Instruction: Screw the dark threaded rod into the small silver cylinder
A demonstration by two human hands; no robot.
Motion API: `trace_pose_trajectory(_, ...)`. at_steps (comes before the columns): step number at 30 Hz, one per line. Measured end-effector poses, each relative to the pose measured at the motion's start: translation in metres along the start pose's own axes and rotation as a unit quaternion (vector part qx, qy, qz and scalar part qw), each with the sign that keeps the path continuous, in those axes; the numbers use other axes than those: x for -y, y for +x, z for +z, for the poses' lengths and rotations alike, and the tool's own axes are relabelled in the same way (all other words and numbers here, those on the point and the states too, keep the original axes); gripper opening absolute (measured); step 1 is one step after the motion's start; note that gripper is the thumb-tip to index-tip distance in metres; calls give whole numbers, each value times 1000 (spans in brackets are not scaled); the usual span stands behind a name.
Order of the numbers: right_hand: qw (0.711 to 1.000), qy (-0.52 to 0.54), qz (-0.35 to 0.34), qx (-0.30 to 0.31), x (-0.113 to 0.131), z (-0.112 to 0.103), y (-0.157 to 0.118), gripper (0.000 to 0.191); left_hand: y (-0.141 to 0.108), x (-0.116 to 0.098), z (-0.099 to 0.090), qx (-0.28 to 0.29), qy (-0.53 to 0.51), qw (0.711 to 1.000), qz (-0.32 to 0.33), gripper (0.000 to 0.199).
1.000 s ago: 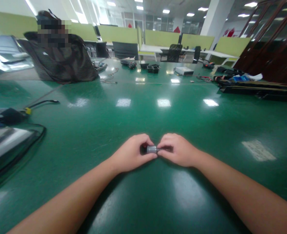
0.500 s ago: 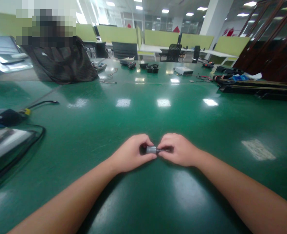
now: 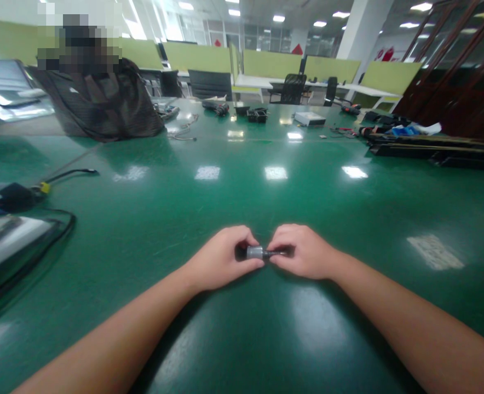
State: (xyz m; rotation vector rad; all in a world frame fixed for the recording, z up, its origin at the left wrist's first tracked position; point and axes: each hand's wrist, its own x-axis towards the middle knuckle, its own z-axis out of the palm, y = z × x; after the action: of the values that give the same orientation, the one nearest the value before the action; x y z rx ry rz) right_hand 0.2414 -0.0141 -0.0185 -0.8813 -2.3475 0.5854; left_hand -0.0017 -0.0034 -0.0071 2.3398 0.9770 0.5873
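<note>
Low in the middle of the view, both hands meet at a small grey metal cylinder [image 3: 254,252] lying level between them. My left hand [image 3: 221,260] is closed round the cylinder, with thumb and forefinger on its sides. A thin dark rod [image 3: 275,253] runs in line with the cylinder out of its right end. My right hand [image 3: 303,251] is closed, pinching the rod between thumb and fingers. The fingertips of the two hands are a small gap apart. The cylinder's left end is in the shade of my left palm, and the rod's far end is hidden.
The green table [image 3: 242,202] reflects the ceiling lights. On the left lie a black cable [image 3: 40,257] and a flat device [image 3: 12,241]. A large dark bag [image 3: 106,104] stands at the back left. Black bars [image 3: 451,148] and a white box [image 3: 310,119] lie at the far right.
My right hand has shifted very slightly to the right, and a little more of the rod's dark base shows beside the cylinder. My left hand stays in place.
</note>
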Motion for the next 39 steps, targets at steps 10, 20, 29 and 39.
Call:
trace_pose_trajectory(10, 1000, -18, 6, -3, -2, -1, 0, 5, 0, -2, 0, 0, -2, 1000, -1, 19)
trace_pose_trajectory(20, 1000, -7, 17, 5, -4, -6, -1, 6, 0, 0, 1, -2, -2, 1000, 2, 20)
trace_pose_trajectory(29, 999, -8, 34, 18, -8, -11, -3, 4, 0, 1, 0, 0, 1, 1000, 3, 20)
trace_pose_trajectory(39, 998, -5, 51, 42, -12, -17, -5, 5, -2, 1, 0, 0, 4, 1000, 0, 20)
